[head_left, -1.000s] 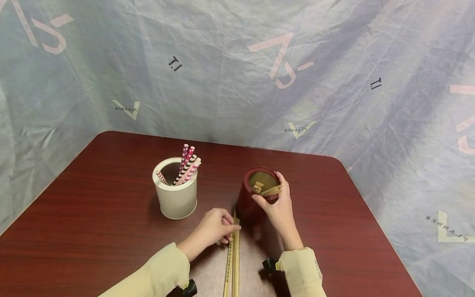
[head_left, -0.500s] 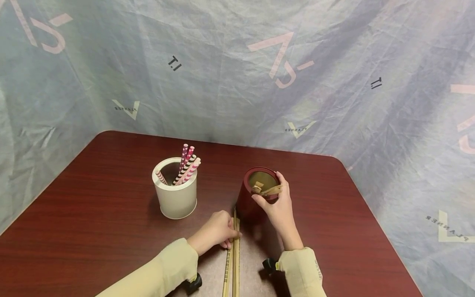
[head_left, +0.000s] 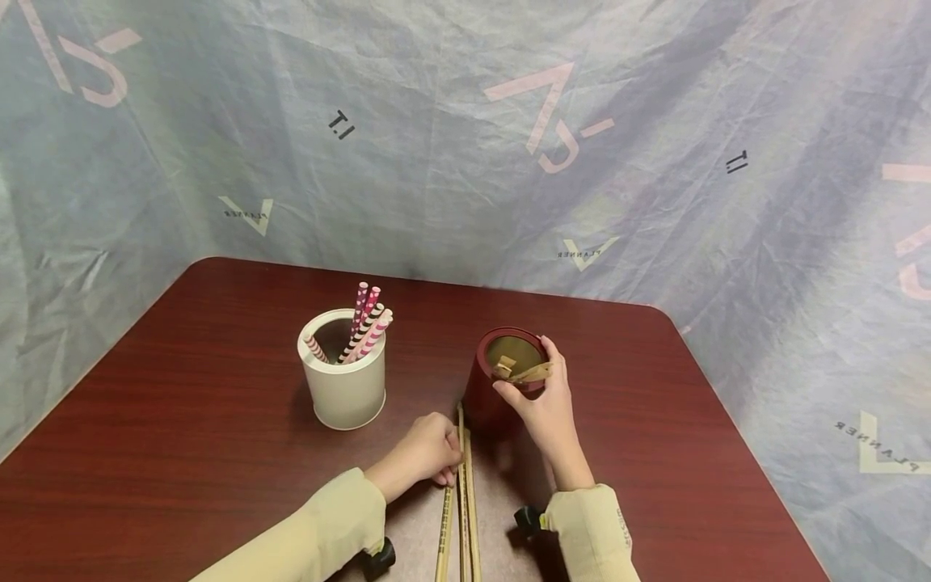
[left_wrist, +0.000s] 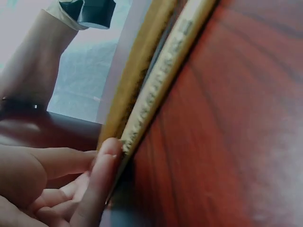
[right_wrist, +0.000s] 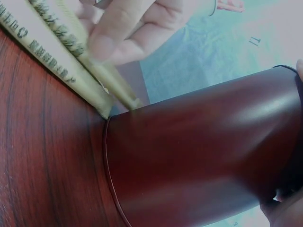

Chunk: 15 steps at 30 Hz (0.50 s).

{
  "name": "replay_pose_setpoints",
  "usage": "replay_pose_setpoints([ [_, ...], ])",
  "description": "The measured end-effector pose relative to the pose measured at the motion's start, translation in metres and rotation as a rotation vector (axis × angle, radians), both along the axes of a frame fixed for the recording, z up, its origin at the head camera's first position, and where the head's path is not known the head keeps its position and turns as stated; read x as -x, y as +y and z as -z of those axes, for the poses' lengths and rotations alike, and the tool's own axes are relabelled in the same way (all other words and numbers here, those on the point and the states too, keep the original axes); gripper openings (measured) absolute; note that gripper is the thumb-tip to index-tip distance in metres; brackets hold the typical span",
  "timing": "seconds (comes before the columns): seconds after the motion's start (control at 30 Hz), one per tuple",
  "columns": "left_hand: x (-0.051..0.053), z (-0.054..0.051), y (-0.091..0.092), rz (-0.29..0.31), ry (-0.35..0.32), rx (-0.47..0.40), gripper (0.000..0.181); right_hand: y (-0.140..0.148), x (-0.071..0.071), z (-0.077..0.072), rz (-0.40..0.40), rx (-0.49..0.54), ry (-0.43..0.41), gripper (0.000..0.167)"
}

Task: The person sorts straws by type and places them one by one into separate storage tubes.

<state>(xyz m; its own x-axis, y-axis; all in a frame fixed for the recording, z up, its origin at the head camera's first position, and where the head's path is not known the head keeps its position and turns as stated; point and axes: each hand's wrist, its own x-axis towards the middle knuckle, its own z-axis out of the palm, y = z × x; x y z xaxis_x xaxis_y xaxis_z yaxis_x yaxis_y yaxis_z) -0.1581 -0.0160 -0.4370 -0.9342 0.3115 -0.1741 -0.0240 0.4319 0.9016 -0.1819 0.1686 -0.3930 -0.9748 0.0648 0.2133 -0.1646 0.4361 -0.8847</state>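
My left hand (head_left: 429, 449) pinches one of several long, thin yellowish paper-wrapped sticks (head_left: 445, 533) between thumb and fingers. Printed lettering runs along its wrapper (left_wrist: 158, 85); the kind of stick inside is hidden. Its far tip reaches the base of the dark red can (head_left: 486, 408). Other wrapped sticks (head_left: 470, 501) lie just right of it, and one in the right wrist view (right_wrist: 45, 59) also ends by the can's base. The can stands upright, with short tan paper-wrapped pieces (head_left: 534, 373) at its mouth. My right hand (head_left: 545, 408) grips the can's near right rim.
A white can (head_left: 347, 400) with several patterned paper straws (head_left: 374, 331) stands to the left on the dark red wooden table (head_left: 182, 420). A grey printed cloth (head_left: 436, 162) hangs behind and beside the table. A black camera sits on each wrist.
My left hand has drawn back slightly towards me, and its fingers have closed on one stick. The sticks beside it have shifted slightly right, apart from it. My right hand has stayed on the can.
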Motion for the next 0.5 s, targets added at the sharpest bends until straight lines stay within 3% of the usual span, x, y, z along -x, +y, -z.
replay_pose_setpoints([
  [0.17,-0.0041,-0.0014,-0.0039,-0.013,0.039,-0.058,0.012,0.0002,-0.0001,-0.0007,0.001,-0.002,0.004,0.093],
  [0.37,-0.0069,-0.0023,-0.0068,-0.022,0.013,-0.129,0.01,0.0002,-0.0009,-0.0009,0.004,-0.001,0.005,0.094],
  [0.5,-0.006,0.0013,-0.0097,-0.033,-0.06,-0.26,0.005,-0.0005,-0.0013,-0.0009,-0.004,0.008,0.004,0.094],
])
